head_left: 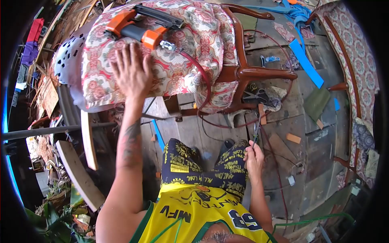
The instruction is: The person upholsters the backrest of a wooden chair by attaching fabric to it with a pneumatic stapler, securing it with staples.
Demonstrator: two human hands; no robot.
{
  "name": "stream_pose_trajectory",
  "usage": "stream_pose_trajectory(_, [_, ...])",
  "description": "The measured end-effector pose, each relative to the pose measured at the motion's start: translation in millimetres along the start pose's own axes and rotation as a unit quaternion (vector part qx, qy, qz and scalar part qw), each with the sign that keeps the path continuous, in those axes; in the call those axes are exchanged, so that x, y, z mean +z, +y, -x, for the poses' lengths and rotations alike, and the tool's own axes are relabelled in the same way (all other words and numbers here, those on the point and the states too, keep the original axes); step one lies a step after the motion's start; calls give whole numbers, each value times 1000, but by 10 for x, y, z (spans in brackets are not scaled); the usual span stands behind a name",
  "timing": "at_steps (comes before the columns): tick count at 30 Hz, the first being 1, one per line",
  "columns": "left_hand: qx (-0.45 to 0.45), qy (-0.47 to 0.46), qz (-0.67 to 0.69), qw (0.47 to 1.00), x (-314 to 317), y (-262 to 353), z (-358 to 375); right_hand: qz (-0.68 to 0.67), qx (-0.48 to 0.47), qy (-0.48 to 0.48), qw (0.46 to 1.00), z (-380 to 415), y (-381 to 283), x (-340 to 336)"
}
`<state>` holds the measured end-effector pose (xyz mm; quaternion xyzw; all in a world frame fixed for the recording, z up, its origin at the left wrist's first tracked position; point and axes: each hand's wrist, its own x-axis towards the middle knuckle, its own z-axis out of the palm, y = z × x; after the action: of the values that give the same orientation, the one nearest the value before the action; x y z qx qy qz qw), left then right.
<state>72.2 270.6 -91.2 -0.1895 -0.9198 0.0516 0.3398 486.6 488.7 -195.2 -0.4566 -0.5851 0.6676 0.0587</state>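
My left hand (132, 72) lies palm down with its fingers stretched out on the floral fabric (178, 69) of an upholstered chair. Just beyond its fingertips, an orange and black air nailer (139, 30) rests on its side on the same fabric. A red air hose (201, 73) runs from the nailer's metal coupling over the chair's edge and down to the floor. Low beside my right knee, my right hand (254, 158) is closed around a pair of slim metal scissors (257, 128), blades pointing away from me; the fingers hide the handles.
Carved wooden chair legs (265, 73) jut to the right. Dark-handled scissors (256, 96) lie on the plank floor (283, 121) among blue strips (306, 64) and orange scraps (293, 138). Another floral chair (347, 44) stands at right. Curved boards (79, 174) and debris fill the left.
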Motion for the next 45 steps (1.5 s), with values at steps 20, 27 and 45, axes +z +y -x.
stream_pose_trajectory(20, [-475, -455, 681, 322, -2541, 954, 1326, 229, -265, -197, 916, 1279, -1966, 772])
stream_pose_trajectory(27, [-571, -378, 600, 413, -2215, 209, 1435, 277, -344, -190, 877, 111, -2817, 1635])
stream_pose_trajectory(45, [-518, -204, 412, 721, -2403, -1080, 1541, 514, -305, -169, 784, -1231, -4028, 3773])
